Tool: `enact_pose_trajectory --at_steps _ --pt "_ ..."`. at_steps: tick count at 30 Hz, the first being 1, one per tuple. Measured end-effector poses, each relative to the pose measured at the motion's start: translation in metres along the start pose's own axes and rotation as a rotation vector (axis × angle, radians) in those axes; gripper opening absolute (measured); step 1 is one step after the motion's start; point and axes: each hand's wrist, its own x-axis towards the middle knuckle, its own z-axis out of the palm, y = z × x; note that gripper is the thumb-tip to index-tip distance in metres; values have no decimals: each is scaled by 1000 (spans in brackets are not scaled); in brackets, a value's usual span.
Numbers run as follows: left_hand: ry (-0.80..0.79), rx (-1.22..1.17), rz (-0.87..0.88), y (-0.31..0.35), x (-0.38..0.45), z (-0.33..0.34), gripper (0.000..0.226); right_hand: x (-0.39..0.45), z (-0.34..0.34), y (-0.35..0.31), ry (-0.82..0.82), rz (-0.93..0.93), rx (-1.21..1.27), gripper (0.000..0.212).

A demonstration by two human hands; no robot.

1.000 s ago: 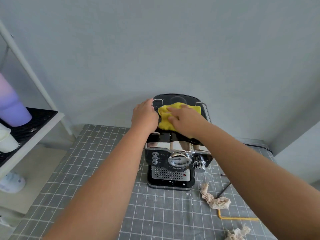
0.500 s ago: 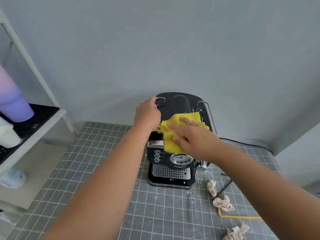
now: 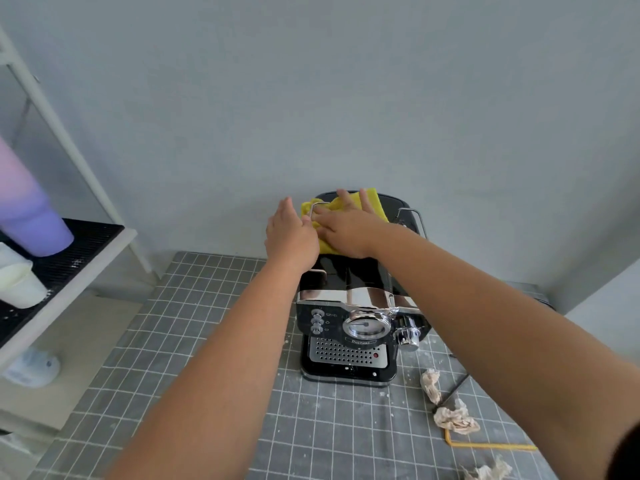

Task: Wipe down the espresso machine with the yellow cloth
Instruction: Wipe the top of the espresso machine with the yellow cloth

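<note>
Crumpled tissues [image 3: 455, 419] lie on the grid mat [image 3: 207, 341]; a purple tumbler [image 3: 31, 216] stands on the shelf [image 3: 83, 251].

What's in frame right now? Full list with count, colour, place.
espresso machine: 1, black and chrome, centre of the mat, against the wall
yellow cloth: 1, yellow, on the machine's top, under the right hand
grid mat: 1, grey with white lines, covers the worktop
crumpled tissues: 3, beige, on the mat right of the machine
yellow strip: 1, on the mat, front right
tumbler: 1, pink-to-purple, on the left shelf
white container: 1, on the left shelf, in front of the tumbler
left hand: 1, at the machine's top left edge
right hand: 1, flat on the cloth
</note>
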Motion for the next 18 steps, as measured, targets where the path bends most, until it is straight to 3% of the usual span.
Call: enact_pose_trajectory --at_steps 8,15,18 --pt "-24 117 40 3 -4 -2 55 -44 11 -5 45 -11 44 44" --pt "-50 98 48 0 -1 -1 54 -116 15 4 63 -168 258 43" --pt "-56 60 38 1 -1 -1 53 -108 11 9 61 -138 247 44"
